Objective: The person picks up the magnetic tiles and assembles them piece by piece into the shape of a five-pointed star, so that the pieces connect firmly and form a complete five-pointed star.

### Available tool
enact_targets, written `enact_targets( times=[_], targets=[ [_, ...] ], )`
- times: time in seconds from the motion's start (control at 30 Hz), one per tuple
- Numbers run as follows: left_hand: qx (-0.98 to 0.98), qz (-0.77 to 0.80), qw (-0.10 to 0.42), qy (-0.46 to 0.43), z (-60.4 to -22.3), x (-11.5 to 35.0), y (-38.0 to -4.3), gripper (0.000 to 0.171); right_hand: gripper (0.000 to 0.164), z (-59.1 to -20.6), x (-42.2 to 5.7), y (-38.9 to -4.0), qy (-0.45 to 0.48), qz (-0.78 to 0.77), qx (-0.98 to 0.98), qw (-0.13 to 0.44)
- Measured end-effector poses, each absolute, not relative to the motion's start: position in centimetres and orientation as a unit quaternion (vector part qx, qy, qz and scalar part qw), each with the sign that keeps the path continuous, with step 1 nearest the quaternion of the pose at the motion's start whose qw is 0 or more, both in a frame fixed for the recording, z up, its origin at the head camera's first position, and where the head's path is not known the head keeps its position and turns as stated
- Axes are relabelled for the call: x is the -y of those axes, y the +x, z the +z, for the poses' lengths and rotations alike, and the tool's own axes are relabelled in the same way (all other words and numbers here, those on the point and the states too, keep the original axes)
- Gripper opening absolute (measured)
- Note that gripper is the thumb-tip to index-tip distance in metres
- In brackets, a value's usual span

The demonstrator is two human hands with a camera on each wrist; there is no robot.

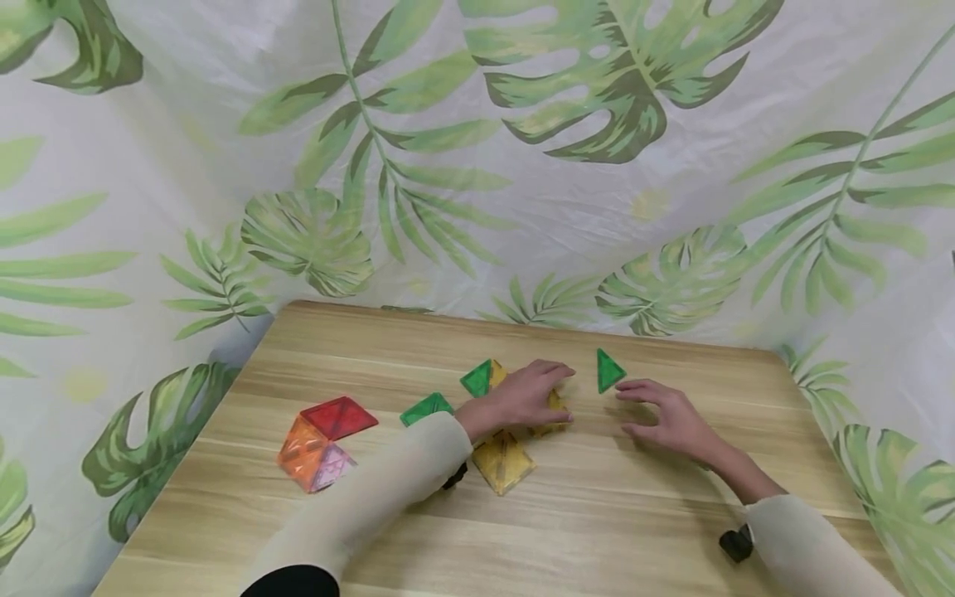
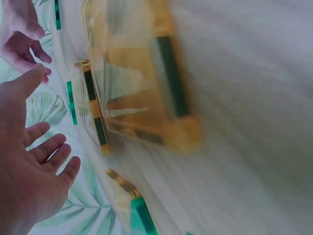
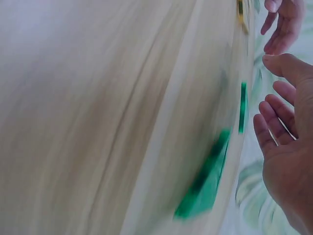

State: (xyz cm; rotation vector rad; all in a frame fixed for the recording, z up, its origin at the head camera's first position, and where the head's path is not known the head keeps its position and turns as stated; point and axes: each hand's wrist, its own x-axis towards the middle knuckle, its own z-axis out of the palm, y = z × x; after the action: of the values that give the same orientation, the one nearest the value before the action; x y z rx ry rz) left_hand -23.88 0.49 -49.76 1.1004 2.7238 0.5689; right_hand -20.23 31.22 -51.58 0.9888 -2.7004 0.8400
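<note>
My left hand (image 1: 522, 398) hovers over a group of yellow magnetic tiles, its fingers loosely spread and holding nothing. One yellow tile (image 1: 503, 464) lies just in front of that hand; another yellow tile (image 1: 556, 406) is partly hidden beneath it. Beyond the wrist, a green triangular tile (image 1: 476, 380) sits beside a yellow piece (image 1: 497, 372). To the right, my right hand (image 1: 667, 420) is held with fingers apart and nothing in them. A green triangle tile (image 1: 609, 371) lies just past its fingertips. The right wrist view shows a second green tile (image 3: 205, 181), nearer the camera.
Left on the wooden table (image 1: 612, 531) lies a cluster of a red tile (image 1: 339, 417), an orange tile (image 1: 302, 452) and a pink tile (image 1: 333, 467). Another green tile (image 1: 428, 408) is partly behind the left sleeve. A leaf-print cloth (image 1: 448, 182) hangs behind the table.
</note>
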Motion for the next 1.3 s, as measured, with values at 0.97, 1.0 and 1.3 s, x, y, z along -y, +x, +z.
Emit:
enact_targets(
  times=[0.97, 1.0, 1.3],
  targets=[
    [-0.904, 0.083, 0.134, 0.398, -50.9, -7.1, -25.7, 0.079, 0.055, -52.6, -40.1, -15.7, 0.276, 0.284, 0.917, 0.054],
    [-0.904, 0.076, 0.135, 0.399, -50.9, -7.2, -25.8, 0.079, 0.055, -52.5, -40.1, -15.7, 0.284, 0.285, 0.914, 0.055],
    [-0.913, 0.037, 0.109, 0.392, -50.7, -6.6, -26.2, 0.073, 0.058, -52.1, -40.1, -15.6, 0.337, 0.269, 0.901, 0.052]
  ],
)
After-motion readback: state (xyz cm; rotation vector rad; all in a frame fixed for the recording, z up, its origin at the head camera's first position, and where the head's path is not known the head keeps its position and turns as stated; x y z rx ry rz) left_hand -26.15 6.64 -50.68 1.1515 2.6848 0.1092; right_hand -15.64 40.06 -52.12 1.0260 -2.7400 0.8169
